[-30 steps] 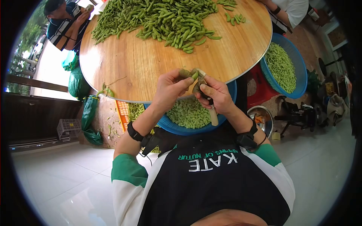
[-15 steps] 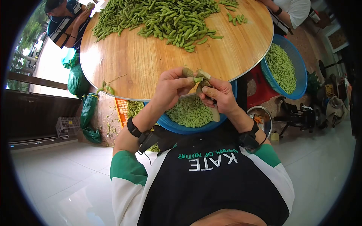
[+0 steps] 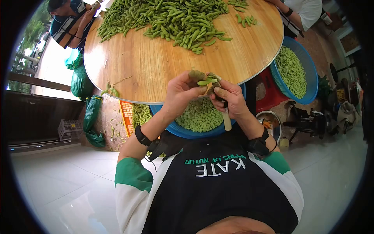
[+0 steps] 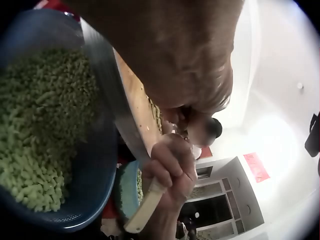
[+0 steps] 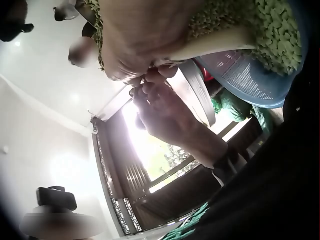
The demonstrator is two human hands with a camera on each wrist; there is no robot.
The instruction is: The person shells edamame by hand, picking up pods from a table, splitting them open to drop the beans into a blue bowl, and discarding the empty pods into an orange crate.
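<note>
The left hand (image 3: 181, 91) pinches a green pod (image 3: 203, 82) by one end, with brownish coverings on some fingertips. Close beside it, the right hand (image 3: 232, 99) grips a tool by its pale handle (image 3: 227, 121), which sticks out below the palm. Its fingers also wear brownish coverings and lie at the pod's other end; the tool's tip cannot be made out. Both hands are over the near edge of the round wooden table (image 3: 167, 58), above a blue basket (image 3: 188, 135) of shelled beans (image 3: 200, 117). The pale handle (image 4: 145, 210) also shows in the left wrist view.
A large heap of pods (image 3: 171, 19) covers the table's far side. Another blue basket (image 3: 313, 78) of beans stands right, near a metal bowl (image 3: 276, 126). An orange basket (image 3: 126, 115) and green bags (image 3: 80, 82) are at left. Two people sit across the table.
The hands have shifted slightly right. The pod between them shows more of its length now, and the pale handle has swung into fuller view below the right hand.
</note>
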